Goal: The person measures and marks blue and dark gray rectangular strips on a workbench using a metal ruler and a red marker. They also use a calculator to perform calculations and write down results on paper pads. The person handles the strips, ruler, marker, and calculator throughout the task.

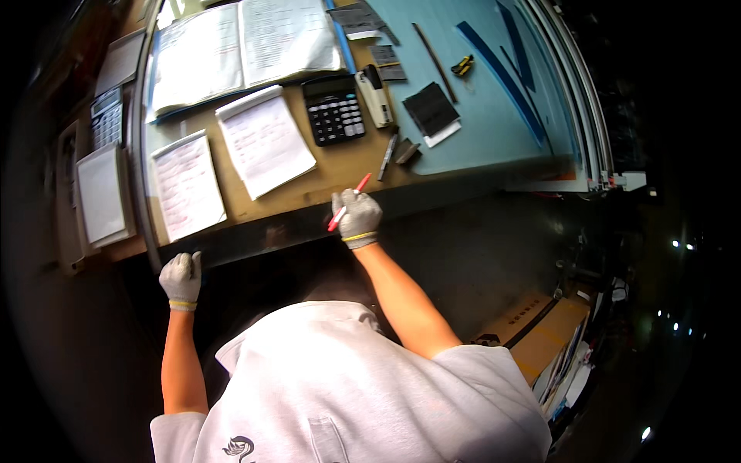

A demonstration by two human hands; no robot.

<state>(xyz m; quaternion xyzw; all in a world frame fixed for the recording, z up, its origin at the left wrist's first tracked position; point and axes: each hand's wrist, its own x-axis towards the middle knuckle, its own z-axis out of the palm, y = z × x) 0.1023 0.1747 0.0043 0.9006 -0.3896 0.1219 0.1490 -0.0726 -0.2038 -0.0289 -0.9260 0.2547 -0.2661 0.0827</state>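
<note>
My right hand (pixel 358 216), in a pale knit glove, is closed around a red-and-white pen (pixel 363 184) at the desk's front edge. The pen slants, with one red end above the fingers and the other below. My left hand (pixel 181 278), gloved alike, is curled closed by the front left corner of the desk; its palm side is hidden, so I cannot see whether anything is in it. Nearest to it lies a small pad with handwriting (pixel 189 185). A larger written notepad (pixel 266 143) lies between the two hands, farther back on the desk.
Beyond the pads are an open binder (pixel 201 58), a black calculator (pixel 333 112), a stapler (pixel 374 96) and a marker (pixel 388 157). On the blue mat (pixel 482 116) lie dark sample pieces (pixel 431 109), a yellow-black cutter (pixel 463 65) and blue strips (pixel 502 81). A cardboard box (pixel 540 332) stands at lower right.
</note>
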